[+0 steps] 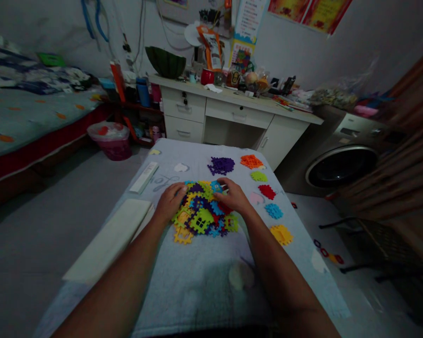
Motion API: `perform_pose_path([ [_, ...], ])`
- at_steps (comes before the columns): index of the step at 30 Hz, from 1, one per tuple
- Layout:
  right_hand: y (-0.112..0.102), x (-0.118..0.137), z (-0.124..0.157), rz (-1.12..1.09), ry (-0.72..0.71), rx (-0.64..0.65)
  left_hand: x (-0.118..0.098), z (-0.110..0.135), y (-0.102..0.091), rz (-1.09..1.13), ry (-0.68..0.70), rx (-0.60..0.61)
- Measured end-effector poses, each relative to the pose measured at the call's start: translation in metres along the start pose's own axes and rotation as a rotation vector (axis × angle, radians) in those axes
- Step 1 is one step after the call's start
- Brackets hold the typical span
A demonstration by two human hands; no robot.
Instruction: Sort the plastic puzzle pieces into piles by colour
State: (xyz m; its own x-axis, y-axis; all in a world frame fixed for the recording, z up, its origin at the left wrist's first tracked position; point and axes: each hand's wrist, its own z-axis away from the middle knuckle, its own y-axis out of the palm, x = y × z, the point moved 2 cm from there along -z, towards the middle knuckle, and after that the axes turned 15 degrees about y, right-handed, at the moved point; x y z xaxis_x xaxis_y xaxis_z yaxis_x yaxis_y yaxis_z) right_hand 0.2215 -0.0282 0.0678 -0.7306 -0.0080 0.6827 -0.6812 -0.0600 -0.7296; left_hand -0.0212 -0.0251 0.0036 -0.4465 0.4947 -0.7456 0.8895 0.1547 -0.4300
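In the head view, a mixed pile of plastic interlocking building tiles (pixel 201 219) in yellow, green, blue, purple and red lies mid-table. My left hand (pixel 169 203) rests against the pile's left side, its fingers stretched along the edge and partly hidden. At the upper right of the pile, my right hand (pixel 232 196) has thumb and fingers bent around a blue tile (pixel 216 187). Sorted tiles lie beyond and to the right: a purple heap (pixel 221 165), an orange heap (pixel 251 162), and smaller green (pixel 259 176), red (pixel 267 191), blue (pixel 274 211) and yellow (pixel 281 234) groups.
A pale cloth covers the table (pixel 193 291). Along its left side lie a narrow white box (pixel 144 177) and a long cream-coloured panel (pixel 109 239). Behind stands a white desk (pixel 185 110) crowded with items; a washing machine (pixel 338 155) is at right. Some pieces lie on the floor.
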Motion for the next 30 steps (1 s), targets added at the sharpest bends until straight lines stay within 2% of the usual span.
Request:
perform_pose_path([
  [4,-0.036,-0.029,0.007,0.052,0.051,-0.088,-0.001,0.000,0.000,0.004,0.001,0.008],
  [11,-0.103,-0.110,0.043,0.292,0.275,-0.233,-0.002,0.000,0.000,0.001,-0.003,0.025],
  [13,-0.114,-0.128,0.055,0.350,0.343,-0.240,-0.001,0.000,0.000,0.001,-0.004,0.023],
  [16,-0.118,-0.145,0.068,0.399,0.390,-0.232,0.000,-0.001,0.000,-0.007,0.000,0.022],
  [20,-0.113,-0.151,0.076,0.441,0.373,-0.258,0.000,-0.001,-0.001,-0.010,0.017,0.035],
  [24,-0.111,-0.144,0.075,0.495,0.359,-0.300,0.000,0.000,-0.001,-0.010,0.017,0.045],
  [27,-0.108,-0.127,0.067,0.476,0.298,-0.304,-0.001,0.001,-0.001,-0.009,0.009,0.045],
  [30,-0.092,-0.098,0.054,0.414,0.191,-0.231,-0.002,0.001,-0.001,-0.002,0.003,0.048],
])
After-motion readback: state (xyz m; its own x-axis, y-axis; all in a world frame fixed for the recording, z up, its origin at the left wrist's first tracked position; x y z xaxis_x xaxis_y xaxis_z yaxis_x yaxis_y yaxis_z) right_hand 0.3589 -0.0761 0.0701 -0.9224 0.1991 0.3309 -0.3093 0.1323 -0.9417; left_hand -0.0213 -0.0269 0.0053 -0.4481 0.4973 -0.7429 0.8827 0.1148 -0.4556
